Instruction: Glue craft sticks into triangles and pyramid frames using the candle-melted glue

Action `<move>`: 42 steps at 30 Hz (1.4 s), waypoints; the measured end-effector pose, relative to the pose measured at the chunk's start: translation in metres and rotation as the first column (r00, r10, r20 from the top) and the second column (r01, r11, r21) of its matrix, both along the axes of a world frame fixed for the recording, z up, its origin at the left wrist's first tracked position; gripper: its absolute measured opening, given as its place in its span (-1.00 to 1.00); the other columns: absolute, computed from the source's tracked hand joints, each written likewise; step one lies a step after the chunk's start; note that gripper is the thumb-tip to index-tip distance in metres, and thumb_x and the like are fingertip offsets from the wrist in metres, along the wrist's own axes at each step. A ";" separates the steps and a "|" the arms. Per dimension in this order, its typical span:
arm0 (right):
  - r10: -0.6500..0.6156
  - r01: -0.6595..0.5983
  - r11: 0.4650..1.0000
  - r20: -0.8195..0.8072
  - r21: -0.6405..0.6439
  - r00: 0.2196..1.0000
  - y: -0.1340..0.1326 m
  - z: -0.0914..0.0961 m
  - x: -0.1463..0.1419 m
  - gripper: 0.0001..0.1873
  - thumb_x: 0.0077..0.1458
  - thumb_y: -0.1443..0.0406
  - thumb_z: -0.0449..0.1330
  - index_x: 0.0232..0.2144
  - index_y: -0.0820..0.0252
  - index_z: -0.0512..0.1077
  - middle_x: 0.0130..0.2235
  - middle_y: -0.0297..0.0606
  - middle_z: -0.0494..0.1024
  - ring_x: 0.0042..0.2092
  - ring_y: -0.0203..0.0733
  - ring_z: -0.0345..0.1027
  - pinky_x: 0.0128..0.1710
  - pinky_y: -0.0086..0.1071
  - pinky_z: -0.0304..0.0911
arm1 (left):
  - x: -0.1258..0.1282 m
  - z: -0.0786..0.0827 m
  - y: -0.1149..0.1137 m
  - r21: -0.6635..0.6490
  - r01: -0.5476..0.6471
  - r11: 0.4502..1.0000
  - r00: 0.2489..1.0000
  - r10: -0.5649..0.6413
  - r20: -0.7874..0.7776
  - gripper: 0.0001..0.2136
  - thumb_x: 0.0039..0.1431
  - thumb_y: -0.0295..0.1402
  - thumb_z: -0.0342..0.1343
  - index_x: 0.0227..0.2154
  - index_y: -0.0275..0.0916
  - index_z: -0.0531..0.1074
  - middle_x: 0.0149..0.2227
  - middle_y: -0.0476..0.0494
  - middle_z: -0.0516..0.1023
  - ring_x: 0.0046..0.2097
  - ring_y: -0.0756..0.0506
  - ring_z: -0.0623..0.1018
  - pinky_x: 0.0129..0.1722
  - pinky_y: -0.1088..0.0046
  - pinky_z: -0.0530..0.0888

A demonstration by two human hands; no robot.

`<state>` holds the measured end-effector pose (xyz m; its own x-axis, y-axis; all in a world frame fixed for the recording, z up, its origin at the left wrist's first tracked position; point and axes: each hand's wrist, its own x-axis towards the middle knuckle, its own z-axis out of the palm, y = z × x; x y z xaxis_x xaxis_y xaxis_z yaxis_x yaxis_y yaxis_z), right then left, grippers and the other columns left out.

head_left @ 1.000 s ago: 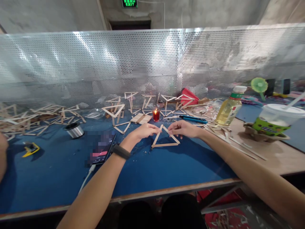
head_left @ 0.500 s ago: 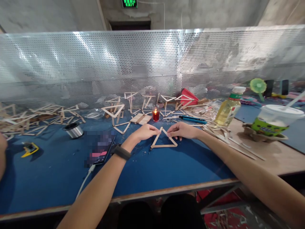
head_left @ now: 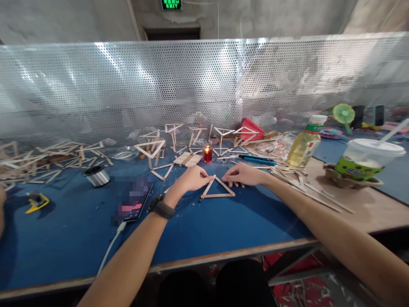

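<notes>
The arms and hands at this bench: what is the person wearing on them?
Both forearms are bare, with no sleeves or gloves in view. The left hand has a dark band, like a watch or fitness tracker, on its wrist. The right hand wears nothing visible.

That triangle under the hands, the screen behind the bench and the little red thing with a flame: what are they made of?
The triangle looks like flat, pale, unfinished wooden craft sticks joined at the corners. The screen seems to be sheet metal: silvery, shiny, punched with rows of round holes. The candle appears to be wax in a red, glossy holder, possibly glass; it is too small to tell.
</notes>
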<state>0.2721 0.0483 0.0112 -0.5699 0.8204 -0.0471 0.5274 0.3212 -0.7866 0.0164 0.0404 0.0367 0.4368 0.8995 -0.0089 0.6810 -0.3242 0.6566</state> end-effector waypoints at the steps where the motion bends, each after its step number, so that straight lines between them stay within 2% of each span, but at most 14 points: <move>1: -0.007 0.007 1.000 0.012 0.018 1.000 0.001 0.000 0.001 -0.47 0.12 -0.16 0.26 -0.25 0.16 0.68 -0.39 -0.24 0.63 -0.55 -0.36 0.32 -0.60 -0.47 0.24 | 0.001 0.000 0.000 0.015 0.009 1.000 1.000 -0.008 -0.023 -0.62 0.11 0.03 0.24 -0.53 -0.21 0.57 -0.49 -0.20 0.56 -0.36 -0.18 0.49 -0.37 0.32 0.26; 4: -0.032 0.029 0.998 0.042 0.063 0.999 0.003 0.000 0.005 -0.45 0.12 -0.18 0.24 -0.26 0.15 0.68 -0.41 -0.24 0.63 -0.55 -0.34 0.32 -0.60 -0.46 0.22 | 0.003 -0.001 -0.001 0.066 0.022 0.998 0.996 -0.016 -0.092 -0.62 0.12 0.03 0.23 -0.51 -0.23 0.58 -0.46 -0.22 0.60 -0.36 -0.16 0.50 -0.37 0.33 0.27; 8: -0.045 0.037 0.994 0.079 0.105 0.996 0.004 0.000 0.005 -0.48 0.13 -0.16 0.24 -0.29 0.13 0.67 -0.44 -0.26 0.61 -0.55 -0.31 0.32 -0.60 -0.44 0.18 | 0.006 0.000 -0.002 0.070 0.003 0.998 0.992 0.006 -0.126 -0.67 0.07 -0.03 0.26 -0.45 -0.24 0.60 -0.36 -0.23 0.66 -0.32 -0.18 0.55 -0.36 0.34 0.32; 11: -0.039 0.025 0.986 0.089 0.163 0.995 0.004 0.001 0.005 -0.53 0.17 -0.10 0.22 -0.30 0.13 0.67 -0.45 -0.28 0.61 -0.52 -0.29 0.33 -0.55 -0.42 0.17 | 0.007 0.001 -0.004 0.091 0.014 0.996 0.987 0.000 -0.159 -0.70 0.14 -0.08 0.22 -0.44 -0.25 0.60 -0.35 -0.25 0.67 -0.31 -0.19 0.57 -0.35 0.33 0.33; 14: -0.112 0.079 0.953 0.097 0.294 0.989 0.009 0.000 0.011 -0.61 0.19 -0.01 0.22 -0.31 0.13 0.67 -0.43 -0.27 0.64 -0.45 -0.24 0.39 -0.44 -0.40 0.20 | 0.007 0.001 -0.004 0.136 0.026 0.990 0.983 -0.001 -0.181 -0.73 0.21 -0.14 0.15 -0.38 -0.26 0.59 -0.33 -0.26 0.65 -0.30 -0.19 0.57 -0.35 0.33 0.33; 18: -0.264 0.195 0.872 0.096 0.448 0.960 0.022 -0.005 0.025 -0.70 0.18 0.08 0.22 -0.32 0.12 0.66 -0.34 -0.26 0.68 -0.35 -0.16 0.47 -0.33 -0.36 0.23 | 0.004 -0.005 0.001 0.215 0.066 0.974 0.984 -0.027 -0.179 -0.74 0.26 -0.27 0.06 -0.13 -0.24 0.57 -0.28 -0.23 0.62 -0.34 -0.15 0.52 -0.36 0.35 0.32; 22: -0.337 0.235 0.834 0.125 0.499 0.933 0.033 -0.011 0.037 -0.73 0.17 0.11 0.23 -0.32 0.11 0.65 -0.32 -0.24 0.68 -0.31 -0.13 0.48 -0.29 -0.34 0.23 | 0.002 -0.010 0.004 0.240 0.125 0.963 0.979 -0.081 -0.185 -0.66 0.31 -0.30 -0.01 0.05 -0.22 0.52 -0.23 -0.21 0.61 -0.33 -0.13 0.51 -0.33 0.35 0.32; 25: -0.328 0.214 0.843 0.157 0.492 0.932 0.035 -0.012 0.041 -0.73 0.17 0.10 0.23 -0.29 0.10 0.65 -0.30 -0.24 0.68 -0.29 -0.13 0.48 -0.28 -0.34 0.23 | 0.002 -0.009 0.002 0.245 0.136 0.960 0.977 -0.090 -0.193 -0.62 0.32 -0.21 0.02 0.09 -0.24 0.49 -0.24 -0.21 0.59 -0.30 -0.14 0.51 -0.31 0.35 0.33; 28: -0.308 0.190 0.865 0.191 0.465 0.932 0.035 -0.012 0.042 -0.70 0.16 0.04 0.24 -0.27 0.08 0.65 -0.27 -0.26 0.69 -0.28 -0.13 0.49 -0.29 -0.34 0.24 | 0.005 -0.005 -0.003 0.242 0.156 0.958 0.977 -0.114 -0.178 -0.62 0.32 -0.15 0.04 0.07 -0.21 0.49 -0.17 -0.21 0.57 -0.28 -0.14 0.51 -0.29 0.36 0.36; 31: -0.312 0.187 0.874 0.221 0.449 0.924 0.035 -0.014 0.042 -0.68 0.15 0.01 0.24 -0.29 0.09 0.63 -0.27 -0.25 0.68 -0.29 -0.12 0.49 -0.30 -0.34 0.24 | 0.010 -0.003 -0.008 0.276 0.231 0.933 0.966 -0.184 -0.183 -0.69 0.32 -0.22 0.04 0.01 -0.18 0.53 -0.10 -0.23 0.54 -0.17 -0.17 0.51 -0.16 0.33 0.40; 33: -0.313 0.185 0.873 0.227 0.451 0.922 0.034 -0.015 0.041 -0.69 0.17 0.03 0.22 -0.30 0.09 0.62 -0.25 -0.24 0.68 -0.27 -0.11 0.50 -0.28 -0.34 0.24 | 0.012 -0.004 -0.009 0.314 0.235 0.920 0.966 -0.185 -0.183 -0.71 0.31 -0.26 0.04 0.00 -0.18 0.52 -0.06 -0.26 0.52 -0.10 -0.20 0.51 -0.09 0.29 0.40; 35: -0.329 0.189 0.857 0.227 0.479 0.916 0.031 -0.013 0.038 -0.72 0.18 0.07 0.22 -0.30 0.10 0.61 -0.22 -0.22 0.68 -0.25 -0.11 0.49 -0.28 -0.34 0.23 | 0.012 -0.008 -0.008 0.338 0.164 0.927 0.977 -0.106 -0.183 -0.73 0.27 -0.23 0.09 -0.07 -0.22 0.52 -0.06 -0.29 0.52 -0.08 -0.23 0.50 -0.06 0.26 0.41; 39: -0.380 0.231 0.805 0.177 0.547 0.908 0.015 -0.001 0.020 -0.71 0.17 0.05 0.24 -0.32 0.12 0.58 -0.23 -0.21 0.67 -0.27 -0.12 0.47 -0.31 -0.34 0.17 | 0.010 -0.015 -0.003 0.290 0.030 0.957 0.969 0.043 -0.243 -0.69 0.16 -0.06 0.19 -0.29 -0.24 0.50 -0.15 -0.32 0.53 -0.14 -0.24 0.51 -0.14 0.26 0.42; 42: -0.261 0.162 0.883 0.174 0.440 0.949 0.000 0.004 0.000 -0.57 0.18 -0.10 0.21 -0.37 0.12 0.58 -0.31 -0.24 0.66 -0.32 -0.16 0.45 -0.36 -0.35 0.15 | 0.010 -0.020 0.000 0.315 0.048 0.948 0.968 0.033 -0.247 -0.75 0.18 -0.13 0.15 -0.41 -0.23 0.51 -0.24 -0.31 0.55 -0.14 -0.25 0.53 -0.15 0.27 0.41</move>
